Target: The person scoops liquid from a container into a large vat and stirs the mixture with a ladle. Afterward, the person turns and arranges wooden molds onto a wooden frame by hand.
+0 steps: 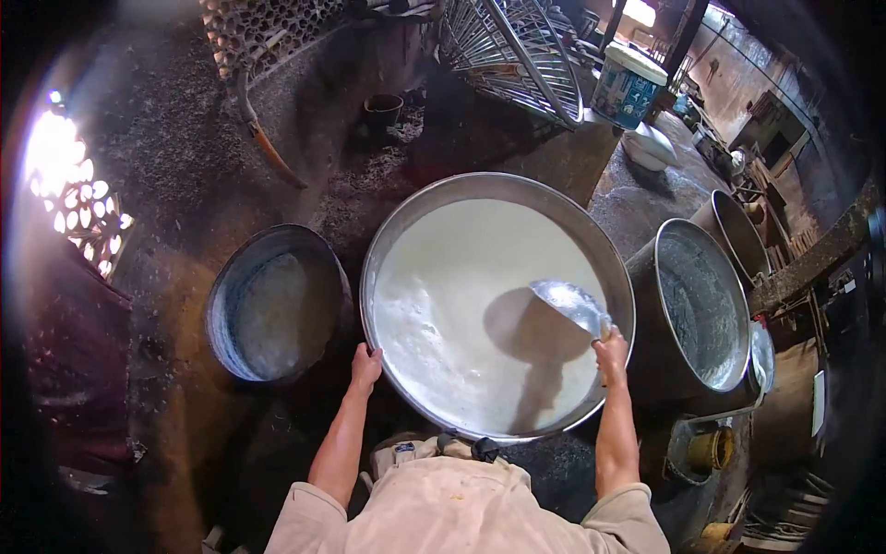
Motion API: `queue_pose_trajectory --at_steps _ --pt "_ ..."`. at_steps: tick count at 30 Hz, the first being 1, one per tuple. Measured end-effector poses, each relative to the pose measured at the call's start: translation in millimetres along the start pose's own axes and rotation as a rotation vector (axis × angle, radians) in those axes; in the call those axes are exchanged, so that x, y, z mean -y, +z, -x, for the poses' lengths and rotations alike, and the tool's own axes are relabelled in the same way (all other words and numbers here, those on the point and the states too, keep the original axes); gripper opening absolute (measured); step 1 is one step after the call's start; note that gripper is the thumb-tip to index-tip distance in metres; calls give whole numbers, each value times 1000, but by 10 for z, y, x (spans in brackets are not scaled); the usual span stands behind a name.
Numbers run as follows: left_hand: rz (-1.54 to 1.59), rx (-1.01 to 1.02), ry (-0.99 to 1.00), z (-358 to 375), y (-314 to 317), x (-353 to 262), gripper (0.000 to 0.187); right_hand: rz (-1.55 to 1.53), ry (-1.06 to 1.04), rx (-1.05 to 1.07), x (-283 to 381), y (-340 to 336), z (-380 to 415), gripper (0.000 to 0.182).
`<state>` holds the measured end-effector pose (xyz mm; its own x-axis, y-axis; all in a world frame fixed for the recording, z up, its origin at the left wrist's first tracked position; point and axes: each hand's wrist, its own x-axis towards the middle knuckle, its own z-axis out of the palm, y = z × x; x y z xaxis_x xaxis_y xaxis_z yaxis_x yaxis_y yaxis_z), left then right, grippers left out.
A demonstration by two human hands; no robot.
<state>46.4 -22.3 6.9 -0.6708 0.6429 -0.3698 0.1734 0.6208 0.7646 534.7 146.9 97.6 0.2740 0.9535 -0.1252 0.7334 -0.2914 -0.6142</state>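
Observation:
A wide metal basin (620, 277) full of white, milky liquid (471, 240) stands right in front of me. My left hand (367, 366) is closed on its rim at the near left. Over the right part of the basin, my right hand (610, 353) grips the handle of a shiny metal ladle (565, 300). The ladle's broad bowl points away to the left above the liquid, and a dark shadow of it falls on the surface.
To the left is a deep round metal tub (217, 314) with whitish residue inside. A tall metal vat (661, 268) with some liquid stands close on the right, another vat (715, 208) behind it. A labelled plastic bucket (626, 92) and a metal rack (517, 65) are at the back.

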Motion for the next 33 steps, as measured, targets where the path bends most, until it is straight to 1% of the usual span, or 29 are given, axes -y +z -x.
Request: queue_pose_trajectory --at_steps 2,4,5,9,11,12,14,15,17,20,21,23,24,25,26,27,30,31,32,33 --pt "16 86 22 -92 15 99 38 -40 19 97 -86 205 -15 34" --pt "17 75 40 -159 56 200 38 -112 41 151 -55 367 132 30" --pt "12 75 61 -184 70 253 39 -79 58 172 -52 451 184 29" --pt "-50 51 93 -174 43 205 39 -125 105 234 -75 815 467 30" --pt "-89 119 36 -173 -16 122 37 -123 97 247 -40 1010 642 31" --pt "-88 121 34 -176 -62 69 37 -120 97 247 9 1084 737 31" --pt "-42 254 11 -195 -144 18 31 -151 119 300 80 1220 943 31" --pt "-42 259 10 -245 -156 50 31 -167 123 307 99 1293 1024 31" --pt "34 381 -8 -379 -160 126 34 -162 132 331 187 1401 1195 31" --pt "120 417 15 -230 -339 -120 34 -185 125 374 298 1542 1415 31" --pt "143 400 13 -234 -329 -120 33 -170 128 393 350 1575 1490 30" --pt "158 413 2 -327 -243 22 33 -154 150 447 534 1582 1646 29" --pt "173 421 -15 -373 -178 135 33 -156 157 441 628 1557 1726 29" --pt "162 385 46 -400 -128 229 33 -215 167 477 729 1532 1807 31" --pt "159 391 51 -436 -90 319 33 -276 175 512 833 1503 1882 32" --pt "153 406 42 -469 -66 375 33 -267 174 529 954 1463 1937 34" --pt "127 417 31 -436 -163 204 33 -253 158 569 1244 1293 1972 34" --pt "99 430 44 -439 -178 191 33 -229 143 556 1414 1193 1959 38" --pt "72 443 56 -440 -197 182 34 -268 157 600 1442 1137 1863 54" --pt "38 417 63 -477 -156 224 35 -212 122 564 1597 1056 1801 52"
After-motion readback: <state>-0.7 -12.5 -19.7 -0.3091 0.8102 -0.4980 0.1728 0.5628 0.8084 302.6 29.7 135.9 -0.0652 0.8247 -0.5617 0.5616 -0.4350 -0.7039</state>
